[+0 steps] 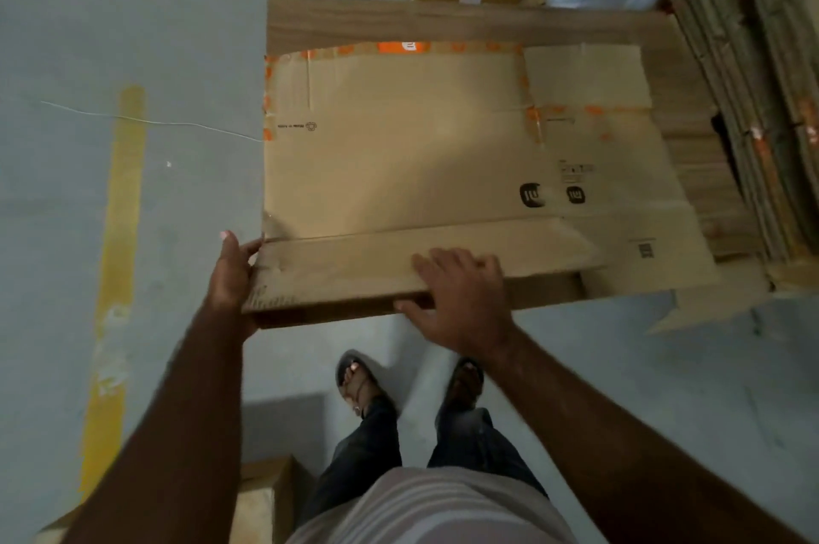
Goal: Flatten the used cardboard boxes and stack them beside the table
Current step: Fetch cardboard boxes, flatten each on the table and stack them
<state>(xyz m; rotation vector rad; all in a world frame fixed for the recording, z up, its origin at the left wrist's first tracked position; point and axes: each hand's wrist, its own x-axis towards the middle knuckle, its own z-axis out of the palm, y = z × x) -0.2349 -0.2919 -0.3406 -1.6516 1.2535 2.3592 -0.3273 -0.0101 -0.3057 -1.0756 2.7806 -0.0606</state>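
**Box flattened, not yet stacked**

I saw the flattened box lying on the worktop. Left hand gripped its near corner; right hand pinched the near flap. Stack beside held many; this one remained.

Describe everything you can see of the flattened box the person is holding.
The flattened box is brown corrugated cardboard, lying nearly level over a wooden table. Orange tape remnants run along its far edge and a seam, and black logos and small print sit near its right side. Flaps stick out at the right, and the near flap is folded over. The left hand grips its near left corner; the right hand holds the near edge, fingers on top and thumb at the rim. Its right end lies beside a stack of flattened cardboard.
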